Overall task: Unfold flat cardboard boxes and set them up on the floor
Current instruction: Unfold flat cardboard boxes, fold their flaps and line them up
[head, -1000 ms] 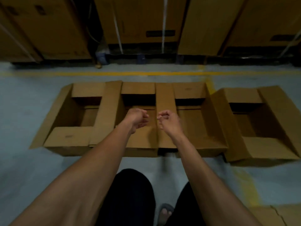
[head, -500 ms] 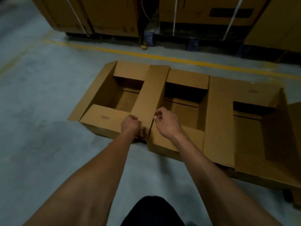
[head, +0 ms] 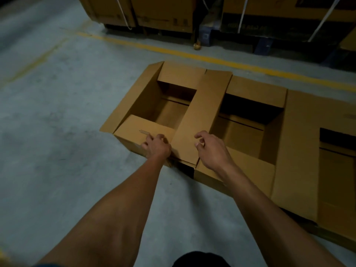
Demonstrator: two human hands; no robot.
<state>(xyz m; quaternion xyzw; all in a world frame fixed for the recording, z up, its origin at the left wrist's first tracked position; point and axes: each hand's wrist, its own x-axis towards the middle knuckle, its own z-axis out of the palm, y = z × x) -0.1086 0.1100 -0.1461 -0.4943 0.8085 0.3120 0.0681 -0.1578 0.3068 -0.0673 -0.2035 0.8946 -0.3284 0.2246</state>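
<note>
2 bare forearms without sleeves; dark black trousers at the bottom edge.

Dim, warm indoor light with a yellow-brown cast. The grey floor is the palest area, mottled and unevenly lit. Deep shadow fills the open boxes and the gap under the stacked cartons beyond them. Soft, faint shadows lie on the floor beneath the forearms. The picture is slightly soft and grainy; straight lines bow toward the edges from the wide lens. No glare.
</note>
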